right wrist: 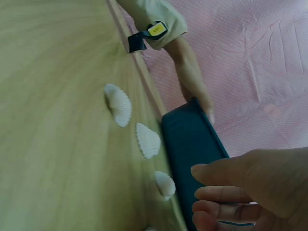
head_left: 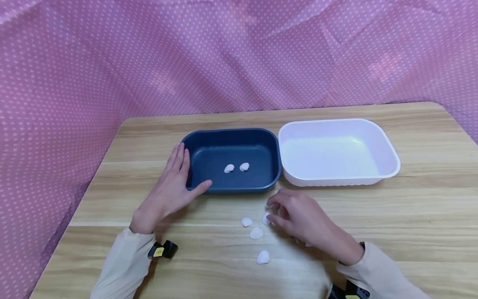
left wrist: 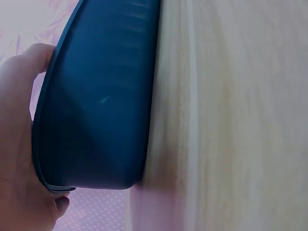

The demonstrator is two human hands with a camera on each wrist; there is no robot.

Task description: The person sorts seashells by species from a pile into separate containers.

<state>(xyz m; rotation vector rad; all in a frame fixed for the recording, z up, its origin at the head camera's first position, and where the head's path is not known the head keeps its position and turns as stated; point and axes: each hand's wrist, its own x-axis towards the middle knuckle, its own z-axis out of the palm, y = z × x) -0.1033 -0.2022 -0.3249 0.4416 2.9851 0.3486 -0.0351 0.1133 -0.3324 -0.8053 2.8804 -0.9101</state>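
Note:
My left hand (head_left: 169,193) rests on the left end of a dark blue basin (head_left: 233,190), fingers straight along its rim and thumb over the front edge. Inside that basin lie two white seashells, a left one (head_left: 229,168) and a right one (head_left: 244,167). My right hand (head_left: 302,216) hovers over the table, fingers loosely bent, with no shell visible between them. Its thumb is close to a seashell (head_left: 265,219); contact cannot be told. Three more seashells lie nearby: one (head_left: 246,222), a ridged one (head_left: 256,233) and a nearer one (head_left: 263,257). Small white bits show under the right hand, mostly hidden.
A white basin (head_left: 340,182) stands right of the blue one, their rims nearly touching. Both sit on a wooden table (head_left: 429,216). Pink dotted cloth (head_left: 224,62) hangs behind the table and along its left side.

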